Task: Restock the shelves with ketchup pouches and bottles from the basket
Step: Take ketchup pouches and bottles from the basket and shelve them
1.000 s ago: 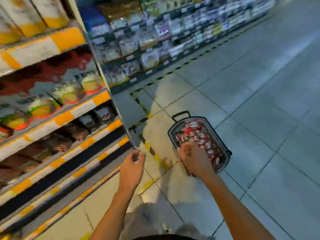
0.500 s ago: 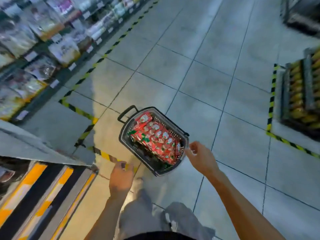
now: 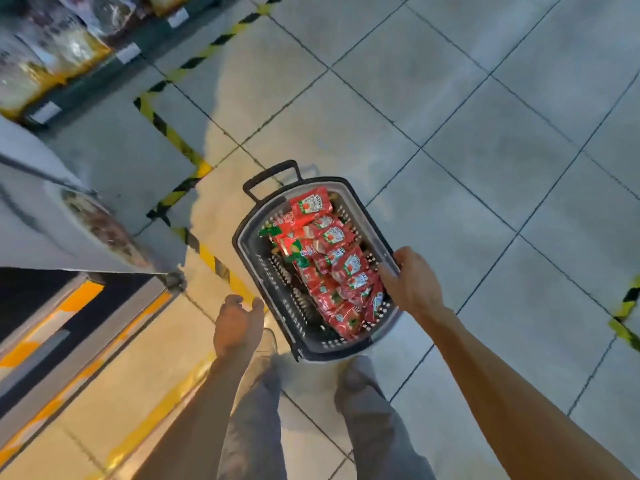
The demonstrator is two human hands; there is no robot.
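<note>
A dark plastic basket (image 3: 277,289) stands on the tiled floor in front of my feet, its pull handle (image 3: 273,172) pointing away from me. Several red ketchup pouches (image 3: 334,261) are piled along its right side. No bottle shows among them. My right hand (image 3: 410,284) lies over the basket's right rim, thumb on the rim and fingertips down at the pouches; no closed hold shows. My left hand (image 3: 237,325) hangs left of the basket with loosely curled fingers and holds nothing.
The end of a shelf unit with orange-striped edges (image 3: 52,327) fills the left side, close to my left hand. Bagged goods on low shelves (image 3: 52,53) line the far left. Black-and-yellow floor tape (image 3: 173,136) runs past the basket. Open tiled floor lies to the right.
My view has swung away from the shelves and down onto the basket. My right hand has come from beside the basket onto its right rim. My left hand has stayed low and empty.
</note>
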